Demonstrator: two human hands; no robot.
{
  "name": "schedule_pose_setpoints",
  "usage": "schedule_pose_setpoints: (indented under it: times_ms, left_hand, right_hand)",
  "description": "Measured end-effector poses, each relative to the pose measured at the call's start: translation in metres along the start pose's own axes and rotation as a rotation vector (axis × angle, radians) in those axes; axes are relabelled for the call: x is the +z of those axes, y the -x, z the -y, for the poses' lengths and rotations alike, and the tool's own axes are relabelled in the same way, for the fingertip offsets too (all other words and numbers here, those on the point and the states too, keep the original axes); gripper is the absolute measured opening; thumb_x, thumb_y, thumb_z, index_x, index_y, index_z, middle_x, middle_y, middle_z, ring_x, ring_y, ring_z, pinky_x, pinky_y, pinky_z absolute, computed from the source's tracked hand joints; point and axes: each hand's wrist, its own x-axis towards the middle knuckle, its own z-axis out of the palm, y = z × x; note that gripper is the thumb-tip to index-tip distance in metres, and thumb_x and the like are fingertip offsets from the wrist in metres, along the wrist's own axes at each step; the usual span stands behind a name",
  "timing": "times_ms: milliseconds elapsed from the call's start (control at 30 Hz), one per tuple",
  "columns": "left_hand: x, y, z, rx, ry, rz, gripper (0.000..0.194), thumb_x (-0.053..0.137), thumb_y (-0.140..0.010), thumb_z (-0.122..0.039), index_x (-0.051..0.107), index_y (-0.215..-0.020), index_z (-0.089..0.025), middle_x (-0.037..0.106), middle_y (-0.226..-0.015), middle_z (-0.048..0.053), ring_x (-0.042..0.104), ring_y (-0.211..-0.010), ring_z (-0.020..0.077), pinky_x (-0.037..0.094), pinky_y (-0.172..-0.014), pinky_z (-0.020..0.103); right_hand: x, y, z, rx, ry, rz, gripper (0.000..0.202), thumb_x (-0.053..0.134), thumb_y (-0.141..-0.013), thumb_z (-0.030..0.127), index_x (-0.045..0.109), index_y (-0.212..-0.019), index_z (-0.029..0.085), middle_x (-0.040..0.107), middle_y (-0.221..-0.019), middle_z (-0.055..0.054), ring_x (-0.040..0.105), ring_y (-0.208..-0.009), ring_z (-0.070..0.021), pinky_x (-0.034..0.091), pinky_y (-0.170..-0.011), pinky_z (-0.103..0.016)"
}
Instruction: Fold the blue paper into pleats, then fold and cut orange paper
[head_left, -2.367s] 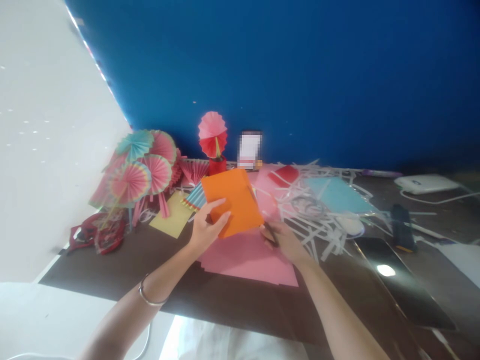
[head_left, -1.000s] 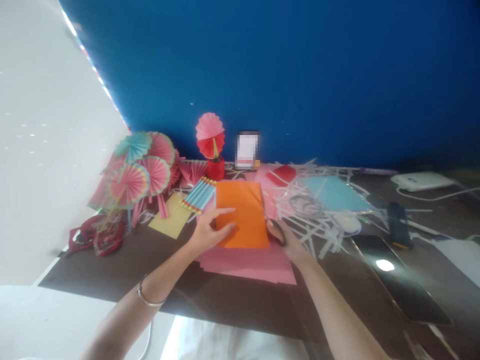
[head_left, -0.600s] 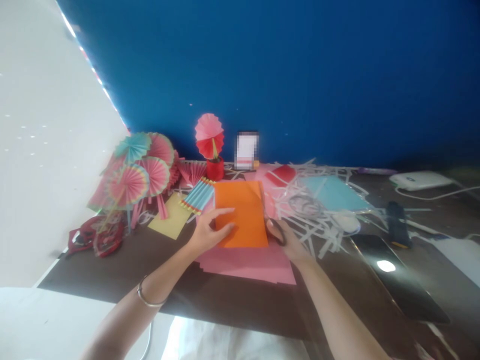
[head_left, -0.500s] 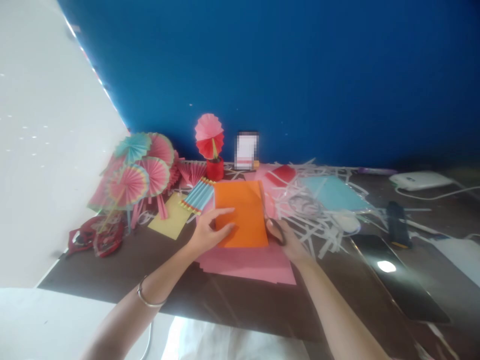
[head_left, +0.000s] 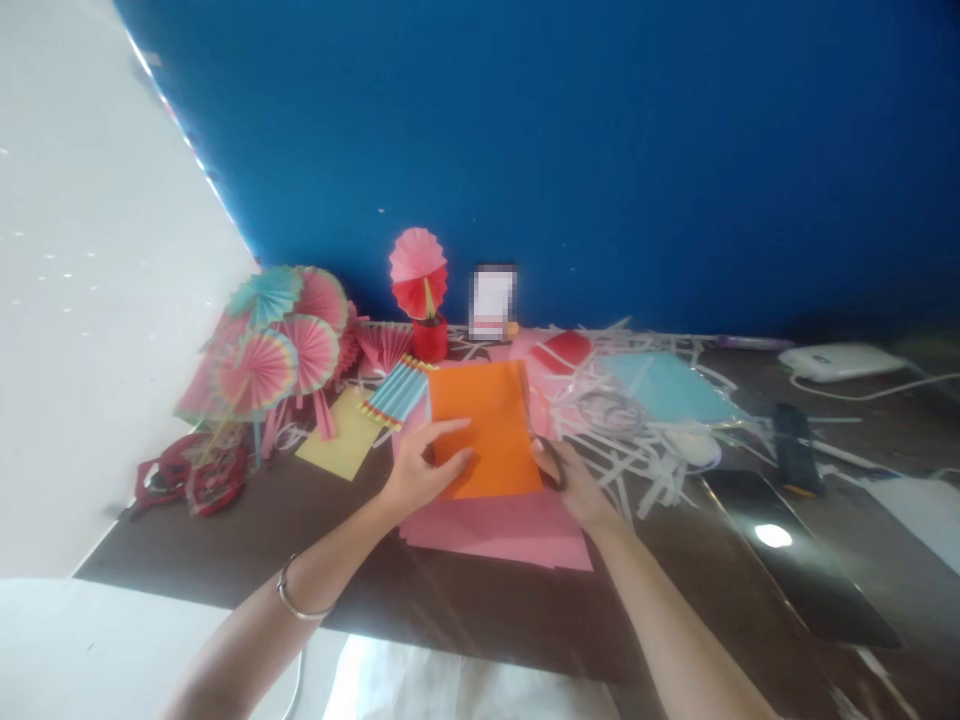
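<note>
A sheet of orange paper [head_left: 487,400] lies in front of me over a stack of pink paper [head_left: 495,530]. My left hand [head_left: 424,460] grips its left side, thumb and forefinger on top and apart; the other fingers are partly hidden. In my right hand [head_left: 577,485] is a pair of scissors [head_left: 553,465] with dark handles, at the sheet's right edge. Their blades are hard to make out along that edge, so I cannot tell how far apart they stand.
Several folded paper fans [head_left: 255,370] fill the left, near a red-framed object [head_left: 187,470]. A paper flower [head_left: 418,270] stands in a red pot [head_left: 430,340] by the blue wall. White paper strips [head_left: 652,480], a blue sheet [head_left: 667,388] and a phone [head_left: 802,560] lie to the right.
The orange paper has turned slightly, its lower right corner shifting a little to the right. Both hands stay almost where they were, the scissors still in the right one.
</note>
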Motion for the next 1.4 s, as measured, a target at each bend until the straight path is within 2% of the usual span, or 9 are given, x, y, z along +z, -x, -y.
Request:
schedule_pose_setpoints:
  times_ms: [1000,1233,1400]
  left_hand:
    - [-0.0019,0.0,-0.001,0.013,-0.013,-0.001,0.027,0.061,-0.075,-0.024,0.063,-0.101,-0.017,0.068,-0.1,0.008,0.064,-0.093,0.0189,0.051,-0.083,0.031]
    - [-0.0021,0.0,-0.0003,-0.007,-0.016,0.012,0.027,0.061,-0.075,-0.025,0.063,-0.102,-0.017,0.067,-0.103,0.008,0.063,-0.095,0.0197,0.05,-0.084,0.032]
    - [-0.0018,-0.0002,-0.0004,0.001,-0.008,0.007,0.027,0.061,-0.076,-0.025,0.063,-0.101,-0.016,0.068,-0.102,0.009,0.063,-0.095,0.0192,0.05,-0.084,0.031]
  right_hand:
    - [-0.0001,-0.0007,-0.0014,0.008,-0.045,-0.008,0.047,0.053,-0.072,0.062,0.057,-0.06,0.017,0.047,-0.051,0.0,0.045,-0.057,-0.0158,0.039,-0.056,-0.029]
    - [0.0004,-0.0006,-0.0009,0.008,-0.002,-0.032,0.051,0.052,-0.07,0.066,0.052,-0.057,0.017,0.043,-0.051,0.001,0.042,-0.055,-0.0138,0.037,-0.053,-0.028]
    - [0.0025,-0.0004,0.0025,0.0,0.026,-0.054,0.052,0.05,-0.069,0.068,0.041,-0.054,0.019,0.035,-0.053,0.003,0.033,-0.053,-0.0106,0.03,-0.049,-0.025]
